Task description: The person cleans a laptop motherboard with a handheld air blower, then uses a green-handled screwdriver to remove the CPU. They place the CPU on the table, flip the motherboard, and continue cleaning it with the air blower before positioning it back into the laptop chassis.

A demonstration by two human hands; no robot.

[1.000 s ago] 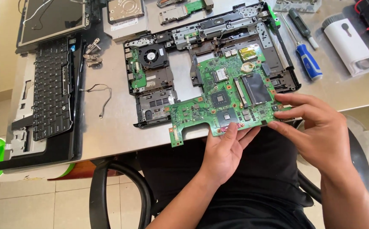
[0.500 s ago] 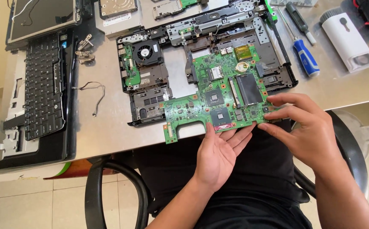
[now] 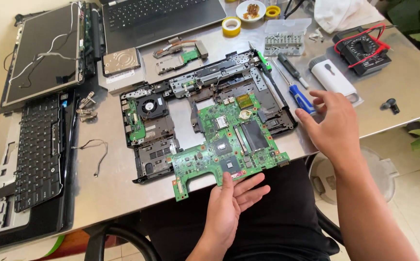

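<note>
A: Green fibreglass fills the middle of the frame: a laptop motherboard (image 3: 229, 145) lies partly over the black laptop base shell (image 3: 205, 96), its near edge jutting past the rim of the grey metal table (image 3: 113, 188).

B: And the hands?

A: The left hand (image 3: 229, 205) sits under that overhanging edge, palm up, fingers spread and flat. It props the board from below with the fingertips; nothing is pinched or wrapped. The right hand (image 3: 335, 125) hangs in the air off the board's right side, fingers loosely extended, holding nothing, just beside a blue-handled screwdriver (image 3: 300, 99).

B: What surrounds the work?

A: Inside the shell, left of the board, a round cooling fan (image 3: 147, 105) shows. Further left, a detached keyboard (image 3: 38, 150) rests in its palm-rest frame, with a bare screen panel (image 3: 43, 55) above it. A hard drive (image 3: 120, 60) lies behind the shell, near a second, closed-up laptop's keyboard (image 3: 156, 14).

B: Tools?

A: A 2nd, black-handled screwdriver (image 3: 289, 67), a clear bit case (image 3: 284, 38), a roll of yellow tape (image 3: 231, 26), a white handheld device (image 3: 333, 77) and a multimeter (image 3: 362, 48) with red leads stand along the far right. A small black knob (image 3: 390, 105) sits alone near the right edge.
</note>
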